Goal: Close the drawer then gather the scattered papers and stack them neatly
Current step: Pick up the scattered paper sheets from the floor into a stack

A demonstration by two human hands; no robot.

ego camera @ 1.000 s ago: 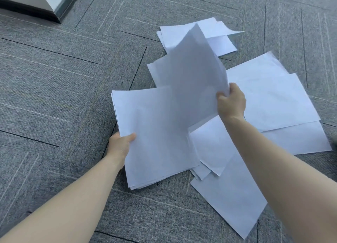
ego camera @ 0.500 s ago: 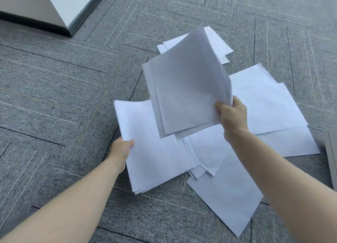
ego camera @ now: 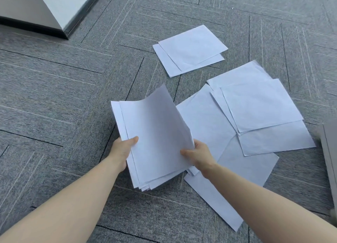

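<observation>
Gripping paper stack (ego camera: 155, 142): left hand (ego camera: 121, 151), right hand (ego camera: 197, 154).

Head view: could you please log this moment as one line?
left hand: grips gathered stack | right hand: grips gathered stack | loose sheets: on carpet

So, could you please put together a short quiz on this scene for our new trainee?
1. True or false: both hands grip the gathered stack of papers.
2. Which papers lie farthest from the person? A) the pair of sheets lying apart on the carpet B) the overlapping spread at the right C) the gathered stack
3. Fill in: the top sheet of the gathered stack curls up along its ____ side.

Key:
1. True: the left hand holds the stack's left edge, the right hand its right edge.
2. A
3. right
</observation>
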